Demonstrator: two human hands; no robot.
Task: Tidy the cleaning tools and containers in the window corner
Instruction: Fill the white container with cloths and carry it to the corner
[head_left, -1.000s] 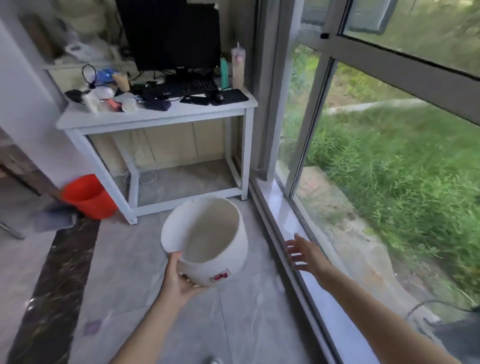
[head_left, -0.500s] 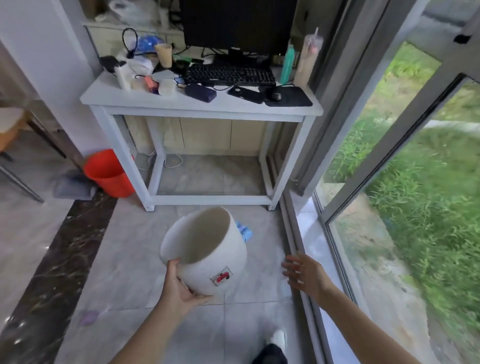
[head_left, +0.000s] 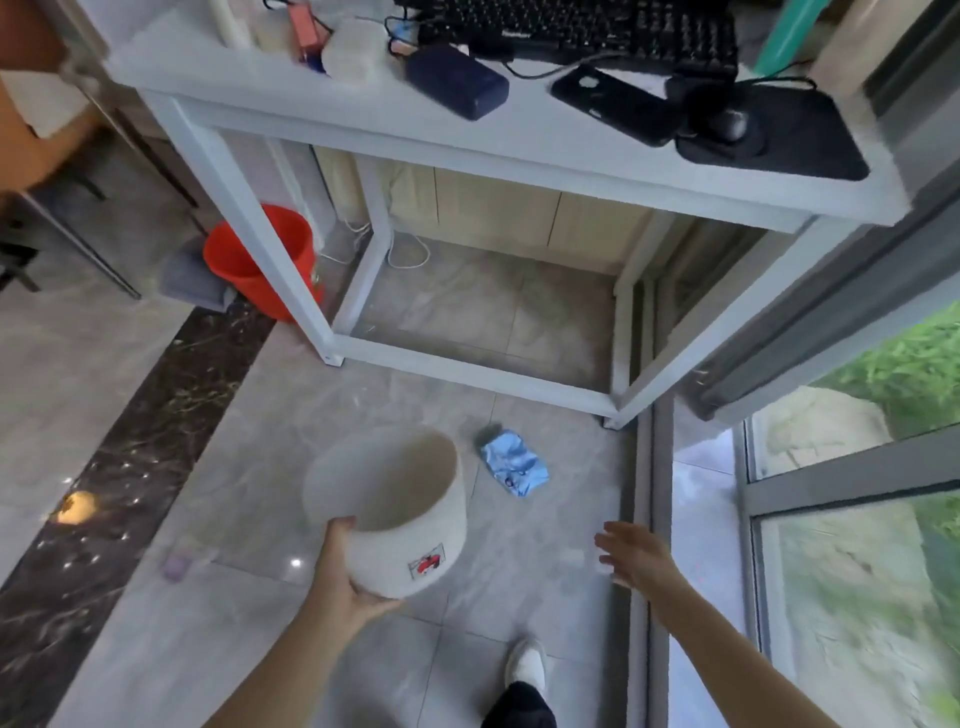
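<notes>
My left hand grips a white plastic bucket by its rim and underside, holding it tilted with the mouth facing away from me above the floor. The bucket looks empty and has a small red sticker low on its side. My right hand hovers with fingers spread beside the window track, holding nothing. A crumpled light-blue wrapper lies on the tiles just beyond the bucket. A red bucket stands on the floor behind the desk's left leg.
A white desk with keyboard, phone, mouse and dark case stands ahead, its frame open underneath. Sliding window frames run down the right. A grey cloth lies by the red bucket. My shoe is below.
The view has moved closer to the desk and tipped downward. The blue wrapper has come fully into sight. My right hand has drifted left, away from the window sill.
</notes>
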